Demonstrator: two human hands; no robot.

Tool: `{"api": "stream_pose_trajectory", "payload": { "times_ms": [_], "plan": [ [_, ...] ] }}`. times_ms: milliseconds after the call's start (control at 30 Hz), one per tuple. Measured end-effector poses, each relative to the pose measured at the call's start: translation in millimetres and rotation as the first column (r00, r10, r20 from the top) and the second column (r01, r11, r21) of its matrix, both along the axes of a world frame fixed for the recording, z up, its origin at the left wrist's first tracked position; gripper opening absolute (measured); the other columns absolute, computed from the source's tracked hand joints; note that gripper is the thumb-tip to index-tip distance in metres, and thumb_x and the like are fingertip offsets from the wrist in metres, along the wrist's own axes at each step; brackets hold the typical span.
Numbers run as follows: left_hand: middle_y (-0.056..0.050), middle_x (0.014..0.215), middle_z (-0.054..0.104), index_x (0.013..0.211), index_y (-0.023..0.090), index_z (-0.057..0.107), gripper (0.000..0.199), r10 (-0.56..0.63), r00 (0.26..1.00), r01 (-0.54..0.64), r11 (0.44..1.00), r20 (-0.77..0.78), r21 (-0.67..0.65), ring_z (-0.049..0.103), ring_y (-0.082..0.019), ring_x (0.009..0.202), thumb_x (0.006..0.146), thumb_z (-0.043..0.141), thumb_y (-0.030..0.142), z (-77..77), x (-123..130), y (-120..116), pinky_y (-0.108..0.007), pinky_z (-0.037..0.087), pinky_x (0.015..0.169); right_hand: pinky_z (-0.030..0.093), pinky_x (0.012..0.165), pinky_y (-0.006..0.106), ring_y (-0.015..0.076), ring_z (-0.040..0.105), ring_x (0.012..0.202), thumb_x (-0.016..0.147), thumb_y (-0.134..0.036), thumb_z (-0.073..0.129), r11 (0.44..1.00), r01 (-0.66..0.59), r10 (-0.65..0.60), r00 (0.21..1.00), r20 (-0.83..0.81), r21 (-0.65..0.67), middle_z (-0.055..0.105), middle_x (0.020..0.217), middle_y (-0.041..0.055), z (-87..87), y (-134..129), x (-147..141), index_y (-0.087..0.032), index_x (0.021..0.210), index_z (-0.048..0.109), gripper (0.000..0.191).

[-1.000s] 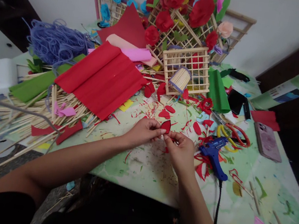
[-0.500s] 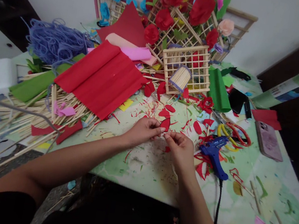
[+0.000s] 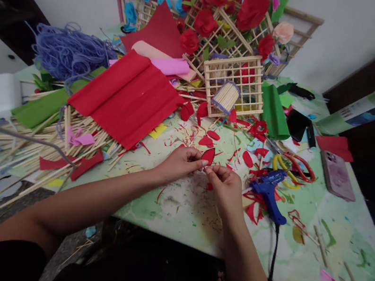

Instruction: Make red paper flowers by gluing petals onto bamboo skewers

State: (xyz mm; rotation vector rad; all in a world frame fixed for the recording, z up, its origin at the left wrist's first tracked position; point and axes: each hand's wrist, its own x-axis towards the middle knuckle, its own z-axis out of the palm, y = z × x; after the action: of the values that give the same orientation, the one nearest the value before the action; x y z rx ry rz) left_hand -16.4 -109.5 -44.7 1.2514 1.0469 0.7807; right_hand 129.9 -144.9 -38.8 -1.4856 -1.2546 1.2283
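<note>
A small red petal with a dark edge (image 3: 208, 155) stands up between the fingertips of my two hands, above the middle of the table. My left hand (image 3: 185, 163) pinches its lower end between thumb and forefinger. Touching or nearly touching the left fingertips, my right hand (image 3: 225, 183) has its thumb and forefinger pressed together at the petal's base; what they grip is too small to make out. Loose red petals (image 3: 206, 141) and thin red scraps lie just beyond the hands. Right of my right hand rests a blue glue gun (image 3: 270, 192).
Scissors with red and yellow handles (image 3: 298, 168) and a phone (image 3: 338, 175) lie right. Red crepe paper (image 3: 126, 96) covers bamboo sticks (image 3: 43, 145) at left. Behind stand stick lattices (image 3: 234, 86) with paper flowers. A bottle (image 3: 369, 106) leans at back right.
The petal has turned slightly and sits a little more upright between my fingertips. Both hands have barely moved.
</note>
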Motion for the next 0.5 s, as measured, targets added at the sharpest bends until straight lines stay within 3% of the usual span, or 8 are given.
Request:
{"api": "stream_pose_trajectory", "payload": {
  "times_ms": [333, 500],
  "plan": [
    [0.003, 0.057, 0.053, 0.073, 0.013, 0.057, 0.033, 0.029, 0.998, -0.026, 0.998, 0.062, -0.049, 0.047, -0.006, 0.05, 0.069, 0.068, 0.044, 0.7, 0.9, -2.5, -0.019, 0.037, 0.049, 0.032, 0.047, 0.022, 0.0091, 0.04, 0.048, 0.069, -0.038, 0.06, 0.998, 0.059, -0.06, 0.995, -0.083, -0.003, 0.057, 0.055, -0.0018, 0.7, -1.1, -6.1, -0.014, 0.069, 0.064, 0.024],
    [0.001, 0.065, 0.059, 0.08, 0.013, 0.064, 0.027, 0.049, 0.994, -0.046, 0.998, 0.093, -0.033, 0.05, -0.007, 0.055, 0.066, 0.071, 0.035, -2.6, 2.9, -4.5, -0.02, 0.039, 0.052, 0.039, 0.053, 0.023, 0.0103, 0.047, 0.054, 0.07, -0.039, 0.062, 0.988, 0.151, -0.147, 0.973, -0.178, 0.012, 0.06, 0.063, -0.0004, -3.1, -1.1, -7.2, -0.015, 0.071, 0.062, 0.024]
  ]
}}
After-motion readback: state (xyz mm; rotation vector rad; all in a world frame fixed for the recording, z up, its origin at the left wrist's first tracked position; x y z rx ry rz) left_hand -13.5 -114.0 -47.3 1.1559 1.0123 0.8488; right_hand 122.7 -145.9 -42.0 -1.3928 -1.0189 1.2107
